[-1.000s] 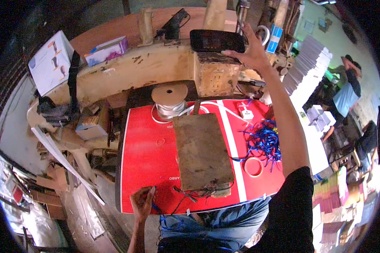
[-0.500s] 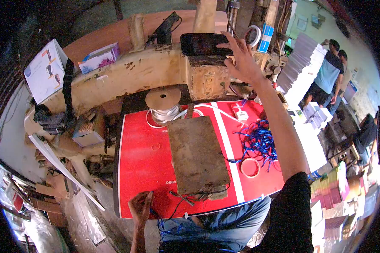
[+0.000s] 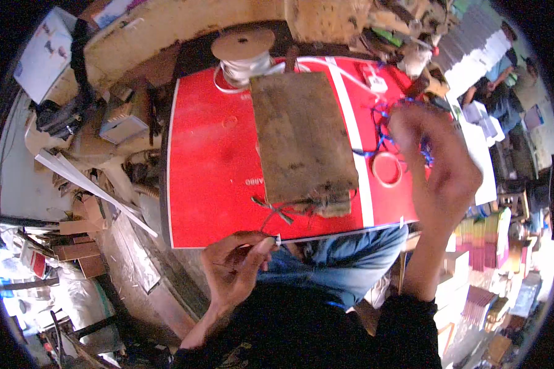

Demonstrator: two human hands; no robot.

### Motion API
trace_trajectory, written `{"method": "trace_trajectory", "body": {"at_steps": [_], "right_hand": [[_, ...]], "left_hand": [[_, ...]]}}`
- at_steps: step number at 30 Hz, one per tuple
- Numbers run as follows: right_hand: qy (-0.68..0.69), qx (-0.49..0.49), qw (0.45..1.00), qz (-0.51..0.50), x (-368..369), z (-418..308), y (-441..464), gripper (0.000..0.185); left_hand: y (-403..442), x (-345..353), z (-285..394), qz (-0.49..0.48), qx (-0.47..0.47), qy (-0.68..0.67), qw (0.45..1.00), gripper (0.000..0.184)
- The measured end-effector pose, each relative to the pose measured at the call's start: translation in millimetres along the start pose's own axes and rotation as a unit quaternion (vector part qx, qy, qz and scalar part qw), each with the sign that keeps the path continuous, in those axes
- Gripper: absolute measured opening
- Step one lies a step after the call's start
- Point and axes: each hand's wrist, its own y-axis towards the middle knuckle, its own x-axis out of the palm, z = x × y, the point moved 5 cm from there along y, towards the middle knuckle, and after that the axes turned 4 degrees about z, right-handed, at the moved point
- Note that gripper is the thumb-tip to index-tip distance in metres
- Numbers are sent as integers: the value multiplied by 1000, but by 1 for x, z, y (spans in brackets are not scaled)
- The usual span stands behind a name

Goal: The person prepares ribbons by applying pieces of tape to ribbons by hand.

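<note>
Blue ribbon [image 3: 383,140] lies in loose loops at the right of the red board [image 3: 212,160], partly hidden behind the blurred right hand [image 3: 440,154], whose grip I cannot tell. The left hand [image 3: 243,261] has thumb and fingers nearly closed at the board's near edge; what it pinches is unclear. Between hands and spool [image 3: 243,49] of white cord, a brown slab [image 3: 303,138] covers the middle. A ring [image 3: 387,170] sits beside the ribbon. Left of the board, a small open carton [image 3: 124,130] holds brown pieces.
</note>
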Motion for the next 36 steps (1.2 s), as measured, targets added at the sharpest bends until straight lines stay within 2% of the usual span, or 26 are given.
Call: {"method": "trace_trajectory", "body": {"at_steps": [1, 2, 4, 6, 9, 10, 11, 12, 17, 18, 19, 20, 22, 24, 26, 28, 30, 32, 33, 35, 36], "right_hand": [[56, 96, 993, -32, 0, -7, -32, 21], [104, 108, 988, -44, 4, -8, -55, 18], [162, 235, 953, -105, 8, -15, -94, 17], [185, 268, 931, -164, 7, -21, -115, 22], [223, 303, 916, -141, 6, -20, -143, 21], [221, 269, 930, -122, 4, -18, -153, 20], [214, 234, 943, -104, 1, -16, -160, 18], [196, 242, 946, -94, 0, -12, -168, 18], [170, 334, 925, -60, -6, 18, -196, 8], [157, 362, 917, -52, -10, 33, -202, 6], [121, 393, 911, 0, -22, 57, -212, 8], [86, 422, 901, 52, -36, 82, -223, 12], [37, 497, 857, 132, -58, 117, -237, 19], [-29, 485, 856, 176, -69, 149, -257, 24], [-73, 485, 850, 192, -71, 157, -258, 26], [-47, 460, 857, 227, -73, 166, -260, 24], [-66, 467, 856, 210, -74, 172, -263, 23], [-66, 430, 877, 203, -70, 174, -262, 21], [-71, 455, 866, 193, -70, 172, -262, 23], [-27, 352, 913, 202, -69, 175, -264, 12], [-61, 337, 918, 199, -69, 179, -267, 12]], "left_hand": [[-4, 11, 3, -35, -2, -33, 999, 12], [-6, 17, 1, -46, -10, -33, 998, 12], [-15, 32, -1, -96, -9, -78, 992, 10], [-19, 43, -2, -136, 5, -50, 989, 10], [-26, 55, -2, -200, 34, 23, 979, 10], [-30, 60, -4, -224, 46, 71, 971, 10], [-33, 64, -9, -244, 43, 60, 967, 10], [-35, 64, -16, -236, 26, 43, 970, 11], [-39, 75, -38, -223, -29, 18, 974, 13], [-33, 74, -36, -225, 45, 115, 967, 12], [-28, 72, -35, -220, 119, 211, 945, 12], [-24, 64, -41, -220, 119, 210, 945, 12], [-16, 33, -62, -173, 42, 281, 943, 11], [-8, 24, -73, -183, 44, 306, 933, 11], [-4, 18, -86, -175, 85, 301, 934, 11], [-5, 15, -90, -149, 57, 287, 944, 12], [-3, 4, -93, -96, 21, 329, 939, 13], [-3, -4, -105, -92, 3, 321, 943, 14], [-4, -11, -114, -85, -14, 312, 946, 14], [-7, -14, -122, -53, 20, 274, 960, 13], [-9, -19, -123, -45, 10, 287, 957, 12]]}}
